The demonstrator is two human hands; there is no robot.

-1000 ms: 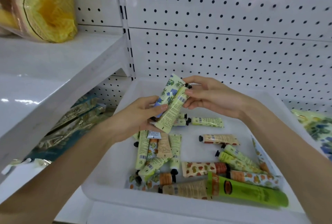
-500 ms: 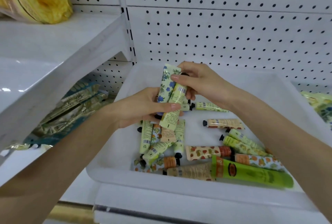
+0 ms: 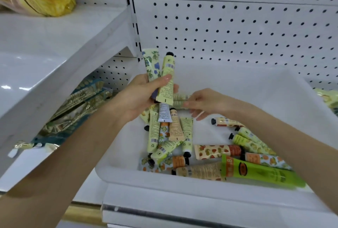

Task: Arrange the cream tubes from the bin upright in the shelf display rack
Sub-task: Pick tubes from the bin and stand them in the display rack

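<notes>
While your left hand (image 3: 140,98) held two cream tubes clamped together above the bin (image 3: 182,178), nothing in view had yet reached a display rack, and no rack showed at all, so I judged the task barely begun. You gripped a pale green tube (image 3: 167,81) with its black cap up and, just behind it, a blue-flowered tube (image 3: 150,63) with its flat crimped end up. Your right hand (image 3: 206,103), just beside and below the left, had its fingertips (image 3: 186,105) closing on a pale tube (image 3: 180,100) lying at the back of the bin; whether you had it gripped I could not tell. Below both hands roughly a score of tubes lay flat and crisscrossed: small, soft, black-capped, printed with fruit and flowers. Nearest you, under your right forearm, lay a bigger bright green tube (image 3: 259,172). Most of the work remained.
</notes>
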